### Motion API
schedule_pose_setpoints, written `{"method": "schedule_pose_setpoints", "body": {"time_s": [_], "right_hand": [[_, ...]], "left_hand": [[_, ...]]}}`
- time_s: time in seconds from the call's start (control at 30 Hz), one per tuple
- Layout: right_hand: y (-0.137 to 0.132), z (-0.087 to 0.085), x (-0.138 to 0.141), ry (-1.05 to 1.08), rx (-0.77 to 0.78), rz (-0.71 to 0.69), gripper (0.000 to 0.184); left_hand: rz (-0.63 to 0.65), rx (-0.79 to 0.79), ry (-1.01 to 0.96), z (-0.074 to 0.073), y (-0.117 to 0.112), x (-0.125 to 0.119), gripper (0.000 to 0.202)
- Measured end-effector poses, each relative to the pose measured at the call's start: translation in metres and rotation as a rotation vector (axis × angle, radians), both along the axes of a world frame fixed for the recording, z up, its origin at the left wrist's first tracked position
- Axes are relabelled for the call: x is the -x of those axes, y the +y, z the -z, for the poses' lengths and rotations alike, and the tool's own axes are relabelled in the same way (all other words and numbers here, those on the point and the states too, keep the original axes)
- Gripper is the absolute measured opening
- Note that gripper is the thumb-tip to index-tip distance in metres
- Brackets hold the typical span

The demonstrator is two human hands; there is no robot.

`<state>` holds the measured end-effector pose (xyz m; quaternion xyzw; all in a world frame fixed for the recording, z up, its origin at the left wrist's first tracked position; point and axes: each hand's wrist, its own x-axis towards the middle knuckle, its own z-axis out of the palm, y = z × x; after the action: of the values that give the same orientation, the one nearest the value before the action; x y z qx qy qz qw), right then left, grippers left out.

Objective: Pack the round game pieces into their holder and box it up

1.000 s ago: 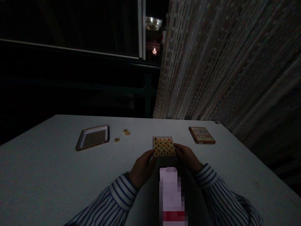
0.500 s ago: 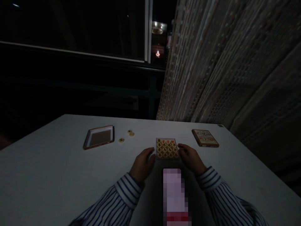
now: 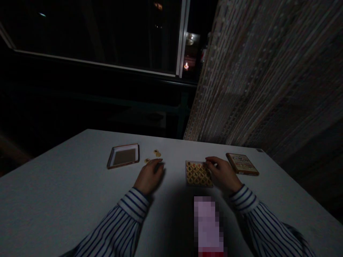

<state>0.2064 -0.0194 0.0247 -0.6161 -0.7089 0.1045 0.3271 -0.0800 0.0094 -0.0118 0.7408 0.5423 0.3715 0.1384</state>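
A shallow clear tray (image 3: 198, 185) on the white table holds rows of round Chinese chess pieces (image 3: 197, 174), with dark and red characters on them. My right hand (image 3: 223, 174) is at the tray's upper right corner, thumb and index finger slightly apart over the end piece; whether they touch it I cannot tell. To the left, my left hand (image 3: 150, 175) hovers just in front of several loose chess pieces (image 3: 158, 155), fingers apart and nothing visible in them. The nearest loose piece (image 3: 147, 160) lies right by its fingertips.
An open box half (image 3: 123, 166) with a pale rim lies at the left back. A flat box with a printed cover (image 3: 242, 163) sits at the right back. A bead-like curtain (image 3: 241, 78) hangs behind the table (image 3: 88, 200). The scene is dim.
My left hand has left the tray's left side and moved left toward the loose pieces. My right hand has shifted up to the tray's far right corner. The camera has turned slightly left.
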Motion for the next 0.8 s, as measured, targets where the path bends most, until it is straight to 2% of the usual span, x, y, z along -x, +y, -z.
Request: {"method": "schedule_pose_setpoints", "body": {"time_s": [0.17, 0.4, 0.57, 0.8], "right_hand": [[0.02, -0.018, 0.021, -0.089, -0.021, -0.084, 0.03], [0.045, -0.032, 0.054, -0.167, -0.035, -0.173, 0.031], [0.062, -0.033, 0.076, -0.181, 0.005, -0.225, 0.031], [0.074, -0.023, 0.119, -0.309, 0.085, -0.335, 0.034]], "left_hand": [[-0.116, -0.035, 0.076, 0.0, 0.011, 0.028, 0.039], [-0.204, -0.026, 0.094, 0.01, 0.012, 0.043, 0.04], [-0.241, -0.028, 0.146, 0.017, 0.013, 0.045, 0.04], [-0.249, 0.0, 0.181, 0.024, 0.017, 0.044, 0.037]]}}
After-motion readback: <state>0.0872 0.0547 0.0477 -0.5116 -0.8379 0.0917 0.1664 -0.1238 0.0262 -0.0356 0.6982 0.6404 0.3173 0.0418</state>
